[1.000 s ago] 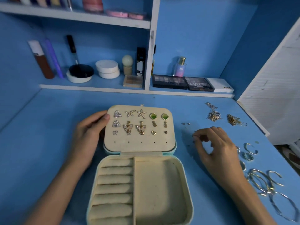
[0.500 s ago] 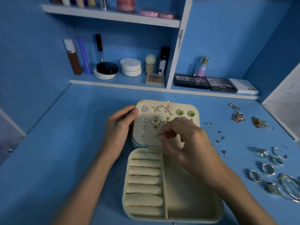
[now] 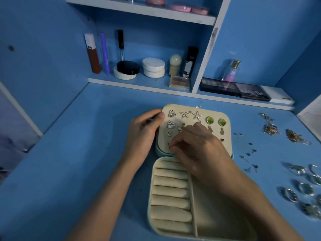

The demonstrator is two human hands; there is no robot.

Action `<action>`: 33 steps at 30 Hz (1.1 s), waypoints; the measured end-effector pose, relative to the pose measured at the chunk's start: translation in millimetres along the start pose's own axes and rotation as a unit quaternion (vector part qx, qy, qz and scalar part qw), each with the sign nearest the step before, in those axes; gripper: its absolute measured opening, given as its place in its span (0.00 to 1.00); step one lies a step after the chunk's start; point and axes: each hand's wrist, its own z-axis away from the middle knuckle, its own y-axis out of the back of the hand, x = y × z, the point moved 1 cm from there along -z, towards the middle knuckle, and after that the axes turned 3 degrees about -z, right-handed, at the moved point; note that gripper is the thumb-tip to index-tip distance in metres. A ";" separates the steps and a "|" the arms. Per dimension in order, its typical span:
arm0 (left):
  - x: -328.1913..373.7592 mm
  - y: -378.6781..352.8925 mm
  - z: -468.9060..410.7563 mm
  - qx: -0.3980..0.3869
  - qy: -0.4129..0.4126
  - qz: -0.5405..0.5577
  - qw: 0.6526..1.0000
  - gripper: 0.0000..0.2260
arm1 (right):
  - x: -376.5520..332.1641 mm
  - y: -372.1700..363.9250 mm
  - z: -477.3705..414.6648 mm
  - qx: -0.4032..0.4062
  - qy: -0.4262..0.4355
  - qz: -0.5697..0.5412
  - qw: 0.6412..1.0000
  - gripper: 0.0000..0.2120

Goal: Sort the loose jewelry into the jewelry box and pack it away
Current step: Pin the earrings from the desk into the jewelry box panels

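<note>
An open cream jewelry box (image 3: 196, 228) lies on the blue desk, its lid panel (image 3: 227, 146) flat behind it and studded with several earrings (image 3: 172, 113). My left hand (image 3: 144, 134) grips the lid's left edge, thumb on its top corner. Over the lid's lower left, my right hand (image 3: 196, 146) pinches a small earring (image 3: 168, 145) against the panel. It hides the middle earrings. The ring rolls (image 3: 171, 192) and side compartment hold nothing visible.
Loose studs (image 3: 250, 153), gold chains (image 3: 271, 127) and several silver rings and bangles (image 3: 302, 186) lie on the desk to the right. Cosmetics stand on the shelf (image 3: 139, 85) behind the box. A white panel (image 3: 311, 112) borders the far right.
My right hand came from the loose studs on the right to the lid and now pinches a small earring at its lower left. My left hand stayed on the lid's edge.
</note>
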 end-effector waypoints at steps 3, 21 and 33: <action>0.0 0.0 -0.2 0.003 0.004 0.009 1.000 0.10 | -0.7 -0.6 -1.0 0.002 -0.003 0.009 1.000 0.06; 0.6 0.3 0.6 -0.001 0.017 0.002 1.000 0.09 | 48.5 53.1 47.3 0.136 -0.124 0.024 0.983 0.02; -0.4 0.4 1.7 0.014 0.024 0.005 1.000 0.10 | 88.2 93.1 91.2 -0.032 -0.210 0.048 0.976 0.11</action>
